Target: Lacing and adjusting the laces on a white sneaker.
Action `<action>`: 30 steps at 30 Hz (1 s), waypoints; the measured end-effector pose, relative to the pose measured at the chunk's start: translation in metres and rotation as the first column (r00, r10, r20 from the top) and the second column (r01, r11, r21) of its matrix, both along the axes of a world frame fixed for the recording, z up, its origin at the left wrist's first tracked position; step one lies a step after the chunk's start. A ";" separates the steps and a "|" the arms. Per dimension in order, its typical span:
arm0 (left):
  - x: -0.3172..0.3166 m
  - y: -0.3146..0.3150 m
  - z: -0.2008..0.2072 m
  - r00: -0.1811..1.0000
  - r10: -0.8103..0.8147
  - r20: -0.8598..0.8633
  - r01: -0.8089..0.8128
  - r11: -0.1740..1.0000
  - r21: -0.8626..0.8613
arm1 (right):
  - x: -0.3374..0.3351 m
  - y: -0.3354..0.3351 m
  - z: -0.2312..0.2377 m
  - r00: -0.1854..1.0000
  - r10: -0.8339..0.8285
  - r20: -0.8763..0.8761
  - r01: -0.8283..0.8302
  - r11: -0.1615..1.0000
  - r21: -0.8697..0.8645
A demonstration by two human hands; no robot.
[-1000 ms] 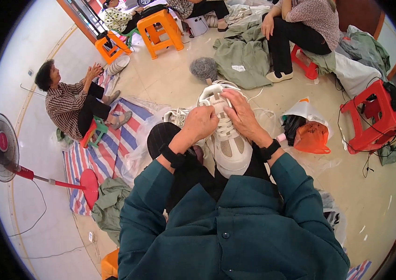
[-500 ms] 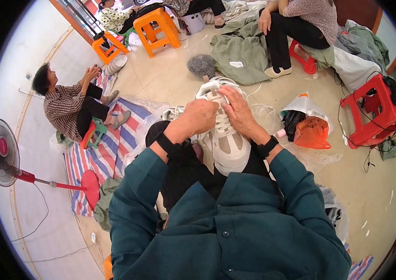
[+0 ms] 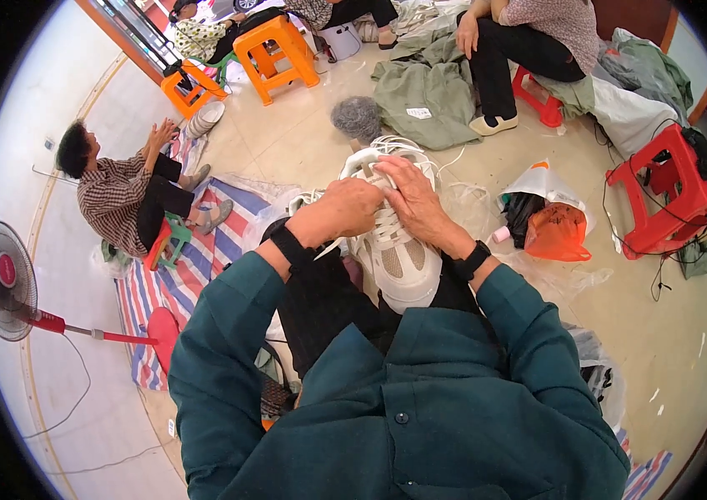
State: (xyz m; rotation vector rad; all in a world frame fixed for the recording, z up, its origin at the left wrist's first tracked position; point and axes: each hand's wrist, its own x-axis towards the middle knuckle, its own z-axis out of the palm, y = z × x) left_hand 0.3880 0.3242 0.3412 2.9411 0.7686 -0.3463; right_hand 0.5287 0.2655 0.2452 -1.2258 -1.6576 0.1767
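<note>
A white and beige sneaker (image 3: 408, 279) rests on my lap, toe toward me, its laces crossed over the tongue. My left hand (image 3: 345, 208) is closed at the upper lacing, fingertips against the shoe. A white shoelace (image 3: 330, 249) sticks out below that fist; the pinch itself is hidden. On the upper right side, my right hand (image 3: 414, 207) wraps round the sneaker near its opening, fingers over the tongue area. Loose white laces (image 3: 408, 147) loop beyond the heel. Part of another white shoe (image 3: 303, 200) shows just left of my left hand.
Ahead on the floor lie a grey mesh bundle (image 3: 357, 118) and green cloth (image 3: 424, 100). Plastic bags (image 3: 555, 232) and a red stool (image 3: 662, 192) are at right. A fan (image 3: 7, 279), striped sheet (image 3: 203, 242) and seated person (image 3: 120, 192) are at left.
My left hand has shifted slightly left, and its elbow has swung outward. A lace end now shows below the fist. The sneaker has tilted a little; my right hand keeps its hold.
</note>
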 end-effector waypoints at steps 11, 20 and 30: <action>-0.022 -0.003 -0.028 0.857 0.030 0.514 -0.035 0.999 0.000 | 0.003 0.001 -0.004 0.998 -0.014 -0.062 0.014 1.000 -0.003; -0.023 -0.006 -0.037 0.784 0.084 0.615 -0.076 0.996 -0.038 | 0.002 0.000 -0.002 0.998 -0.011 -0.060 0.010 1.000 -0.016; -0.010 -0.008 -0.042 0.832 -0.069 0.551 -0.018 0.988 0.150 | 0.004 0.001 -0.002 0.997 -0.006 -0.071 0.002 0.999 -0.047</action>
